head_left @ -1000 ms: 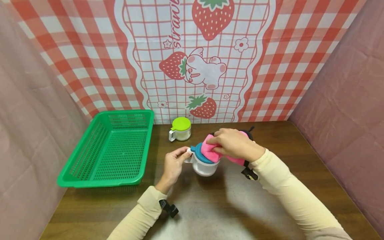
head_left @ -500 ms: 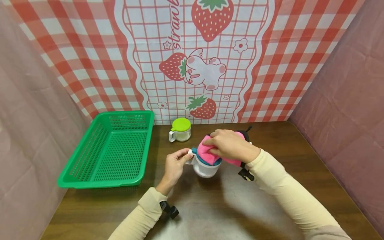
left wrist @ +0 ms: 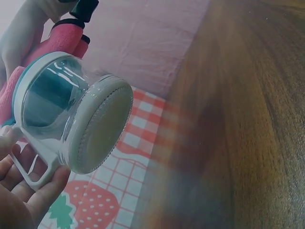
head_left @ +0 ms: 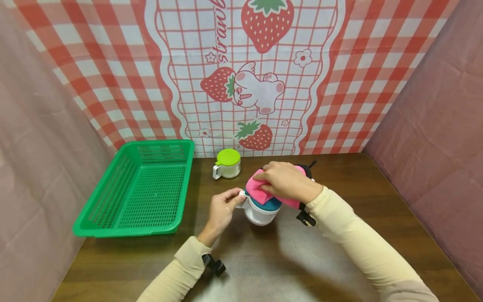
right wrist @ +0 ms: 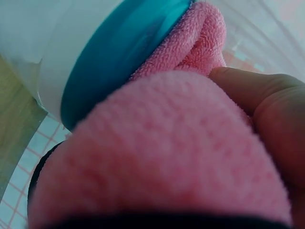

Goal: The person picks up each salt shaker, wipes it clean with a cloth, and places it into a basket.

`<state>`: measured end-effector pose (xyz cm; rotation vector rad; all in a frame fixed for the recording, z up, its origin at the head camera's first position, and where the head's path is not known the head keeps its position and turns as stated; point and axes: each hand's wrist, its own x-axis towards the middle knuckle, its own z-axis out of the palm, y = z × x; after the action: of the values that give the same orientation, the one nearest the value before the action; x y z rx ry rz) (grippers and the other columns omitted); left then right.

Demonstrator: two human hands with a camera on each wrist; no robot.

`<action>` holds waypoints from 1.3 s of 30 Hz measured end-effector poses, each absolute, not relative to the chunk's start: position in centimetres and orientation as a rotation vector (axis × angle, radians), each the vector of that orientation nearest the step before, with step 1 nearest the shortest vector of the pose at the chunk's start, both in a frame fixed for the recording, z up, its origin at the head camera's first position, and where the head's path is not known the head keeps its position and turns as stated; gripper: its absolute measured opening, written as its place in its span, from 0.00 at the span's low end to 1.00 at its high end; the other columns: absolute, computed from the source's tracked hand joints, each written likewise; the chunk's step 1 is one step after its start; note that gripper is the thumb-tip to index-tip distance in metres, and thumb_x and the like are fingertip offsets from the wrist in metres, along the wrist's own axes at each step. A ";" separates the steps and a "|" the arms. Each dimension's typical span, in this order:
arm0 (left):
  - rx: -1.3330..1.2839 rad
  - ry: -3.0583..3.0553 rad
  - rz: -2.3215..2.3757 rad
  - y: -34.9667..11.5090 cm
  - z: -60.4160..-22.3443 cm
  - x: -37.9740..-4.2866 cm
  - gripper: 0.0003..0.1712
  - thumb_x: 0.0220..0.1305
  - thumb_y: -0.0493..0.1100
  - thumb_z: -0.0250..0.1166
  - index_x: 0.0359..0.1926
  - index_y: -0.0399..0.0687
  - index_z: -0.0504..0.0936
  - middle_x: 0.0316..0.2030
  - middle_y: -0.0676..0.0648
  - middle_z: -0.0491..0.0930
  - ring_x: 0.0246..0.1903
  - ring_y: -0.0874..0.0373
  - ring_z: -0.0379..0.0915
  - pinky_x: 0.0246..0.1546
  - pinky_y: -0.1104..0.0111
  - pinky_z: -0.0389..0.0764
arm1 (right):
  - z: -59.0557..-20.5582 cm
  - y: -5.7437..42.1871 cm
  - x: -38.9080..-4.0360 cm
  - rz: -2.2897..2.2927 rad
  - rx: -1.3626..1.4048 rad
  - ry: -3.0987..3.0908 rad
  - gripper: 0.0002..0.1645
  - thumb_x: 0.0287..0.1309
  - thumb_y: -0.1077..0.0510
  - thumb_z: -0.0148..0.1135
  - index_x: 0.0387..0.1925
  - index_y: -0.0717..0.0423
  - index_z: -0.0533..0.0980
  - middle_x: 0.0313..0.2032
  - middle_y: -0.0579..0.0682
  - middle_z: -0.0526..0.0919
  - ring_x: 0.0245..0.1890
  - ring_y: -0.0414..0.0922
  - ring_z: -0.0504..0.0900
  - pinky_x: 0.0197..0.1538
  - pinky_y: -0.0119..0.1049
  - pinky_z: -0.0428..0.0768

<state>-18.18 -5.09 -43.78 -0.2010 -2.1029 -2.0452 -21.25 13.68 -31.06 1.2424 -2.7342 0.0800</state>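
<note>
A clear seasoning jar [head_left: 260,217] with a blue lid [head_left: 272,205] and a white handle [left wrist: 39,182] is held up, tilted, over the table. My left hand [head_left: 221,211] grips it by the handle, thumb near the lid's edge. In the left wrist view, the jar's round base [left wrist: 102,129] faces the camera, clear of the wood. My right hand [head_left: 289,181] pinches a bunched pink cloth [head_left: 256,189] and presses it on the lid. Up close in the right wrist view, the fluffy cloth [right wrist: 162,148] lies against the blue lid [right wrist: 102,71], covering part of it.
A second jar [head_left: 228,170] with a lime-green lid stands behind, near the checked strawberry backdrop [head_left: 264,96]. To the left sits a green plastic basket [head_left: 185,188] with mesh walls. Pink fabric hangs at both sides of the wooden table [head_left: 339,260].
The right hand has slid the pink cloth leftward over the lid, covering its far-left part and baring its near edge. The jar and left hand have shifted slightly right and nearer.
</note>
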 end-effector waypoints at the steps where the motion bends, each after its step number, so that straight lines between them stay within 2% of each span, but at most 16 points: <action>1: -0.203 -2.104 -2.048 -5.1 -43.8 -18.2 0.11 0.60 0.33 0.67 0.42 0.28 0.84 0.38 0.31 0.84 0.29 0.72 0.76 0.34 0.79 0.79 | -31.1 13.7 -21.3 0.083 1.237 -2.737 0.10 0.56 0.54 0.68 0.41 0.47 0.84 0.28 0.47 0.80 0.30 0.44 0.78 0.29 0.38 0.78; 6: -0.203 -2.109 -2.044 -4.9 -43.9 -18.1 0.11 0.59 0.32 0.67 0.42 0.29 0.84 0.38 0.30 0.84 0.29 0.72 0.76 0.34 0.80 0.78 | -31.1 13.7 -21.6 0.106 1.212 -2.770 0.14 0.56 0.54 0.69 0.45 0.48 0.84 0.28 0.48 0.81 0.30 0.44 0.78 0.30 0.38 0.79; 14: -0.228 -2.101 -2.041 -4.8 -43.9 -18.0 0.11 0.59 0.32 0.67 0.41 0.27 0.84 0.38 0.29 0.84 0.30 0.72 0.76 0.34 0.80 0.78 | -31.2 14.1 -22.0 0.136 1.186 -2.815 0.16 0.57 0.54 0.68 0.47 0.50 0.84 0.34 0.49 0.85 0.34 0.46 0.81 0.37 0.42 0.83; 21: -0.248 -2.095 -2.030 -4.9 -44.0 -18.1 0.11 0.60 0.32 0.67 0.42 0.27 0.84 0.38 0.29 0.84 0.31 0.73 0.76 0.36 0.80 0.79 | -31.3 14.7 -22.5 0.137 1.184 -2.801 0.13 0.57 0.55 0.68 0.44 0.51 0.85 0.30 0.48 0.84 0.31 0.45 0.80 0.33 0.41 0.81; 27: -0.239 -2.081 -2.015 -5.1 -44.1 -18.2 0.11 0.60 0.32 0.66 0.42 0.27 0.84 0.38 0.29 0.84 0.31 0.73 0.77 0.36 0.81 0.79 | -31.2 15.4 -22.7 0.141 1.149 -2.841 0.15 0.57 0.55 0.68 0.46 0.51 0.84 0.33 0.49 0.85 0.33 0.46 0.81 0.36 0.43 0.82; 39: -0.163 -2.055 -2.030 -5.2 -44.0 -18.3 0.12 0.59 0.31 0.67 0.42 0.26 0.83 0.39 0.29 0.84 0.30 0.74 0.77 0.35 0.81 0.79 | -31.5 16.6 -22.9 0.134 1.152 -2.834 0.13 0.56 0.56 0.68 0.45 0.51 0.84 0.31 0.48 0.85 0.32 0.44 0.81 0.35 0.43 0.81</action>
<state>-18.29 -5.23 -44.00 -0.1629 -2.0554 -2.0303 -22.92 16.60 -31.51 1.1522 -2.8341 0.1343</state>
